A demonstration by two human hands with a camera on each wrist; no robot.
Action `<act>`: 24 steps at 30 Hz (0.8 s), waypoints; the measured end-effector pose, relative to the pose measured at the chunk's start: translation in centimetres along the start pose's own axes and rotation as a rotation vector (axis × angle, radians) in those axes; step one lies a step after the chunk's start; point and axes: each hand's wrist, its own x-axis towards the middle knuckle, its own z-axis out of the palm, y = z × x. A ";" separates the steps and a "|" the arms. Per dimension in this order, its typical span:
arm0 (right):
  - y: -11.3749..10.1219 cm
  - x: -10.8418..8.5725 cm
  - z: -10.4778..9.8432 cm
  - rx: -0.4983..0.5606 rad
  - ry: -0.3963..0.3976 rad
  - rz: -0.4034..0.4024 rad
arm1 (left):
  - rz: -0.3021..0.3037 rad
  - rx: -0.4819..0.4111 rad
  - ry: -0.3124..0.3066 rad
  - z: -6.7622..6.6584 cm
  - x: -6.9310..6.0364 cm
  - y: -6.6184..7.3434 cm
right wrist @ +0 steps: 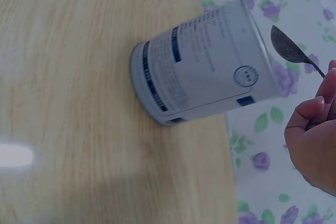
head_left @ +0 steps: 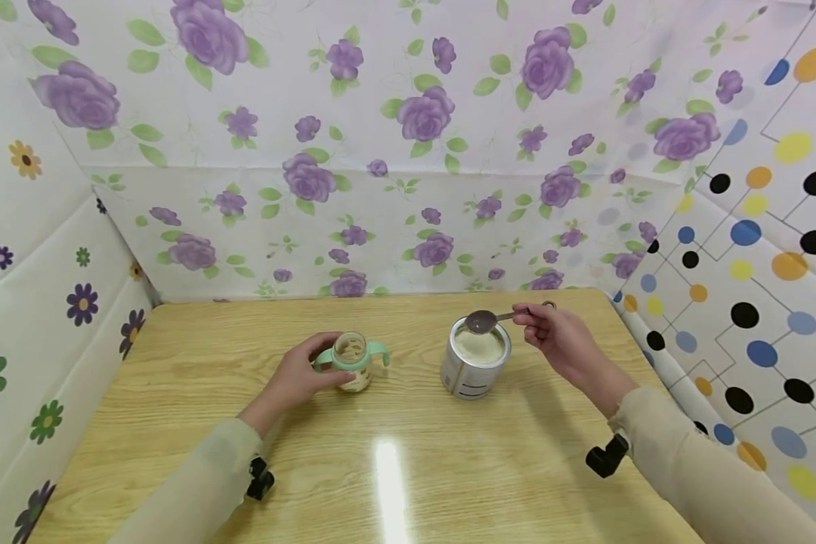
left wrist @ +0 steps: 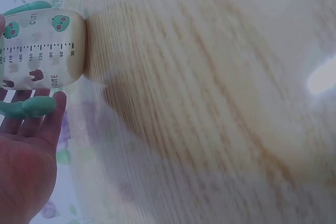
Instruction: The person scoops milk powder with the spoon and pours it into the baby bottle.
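An uncapped baby bottle with green handles stands upright on the table. My left hand curls round its left side and handle; the left wrist view shows the bottle's printed scale and the fingers behind a handle. To the right stands a tin of pale powder, its top uncovered. My right hand pinches the handle of a dark spoon, whose bowl is over the tin's rim. In the right wrist view the spoon is beside the tin's open end.
The wooden table reaches back to a wall covering with purple flowers. A dotted covering stands on the right, a flowered one on the left. Light reflects off the table's front middle.
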 end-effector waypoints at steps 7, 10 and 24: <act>1.8 0.1 -1.3 -0.049 -0.008 -0.004 | -0.008 0.020 -0.008 -0.2 -0.1 0.4; 2.2 0.2 -1.4 -0.065 -0.014 -0.016 | 0.003 0.026 -0.011 -0.8 -0.1 1.2; 2.8 0.2 -1.7 -0.086 -0.030 -0.044 | 0.185 0.205 -0.056 -0.4 2.7 9.9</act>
